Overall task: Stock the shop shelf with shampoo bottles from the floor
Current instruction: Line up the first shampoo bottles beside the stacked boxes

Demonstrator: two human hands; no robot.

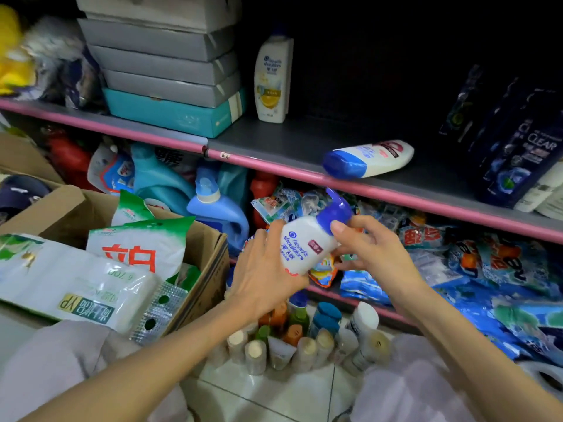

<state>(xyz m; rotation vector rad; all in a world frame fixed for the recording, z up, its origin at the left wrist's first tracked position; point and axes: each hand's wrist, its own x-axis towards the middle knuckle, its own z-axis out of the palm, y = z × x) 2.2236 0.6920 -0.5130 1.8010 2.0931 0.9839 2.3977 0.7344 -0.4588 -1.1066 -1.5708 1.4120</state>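
A white Head & Shoulders shampoo bottle (304,242) with a blue cap is held tilted in front of the lower shelf. My left hand (265,269) grips its body from the left and below. My right hand (370,249) touches it near the cap, thumb on the neck. On the grey shelf with the pink edge (274,169), a like bottle (368,159) lies on its side. Further back, another white bottle (273,77) stands upright. Several bottles (301,339) stand in a cluster on the tiled floor below my hands.
Dark blue Clear boxes (515,147) fill the shelf's right end. Stacked grey and teal boxes (170,74) sit at its left. A cardboard box (210,269) with detergent bags stands on the left. Detergent jugs and packets crowd the lower shelf.
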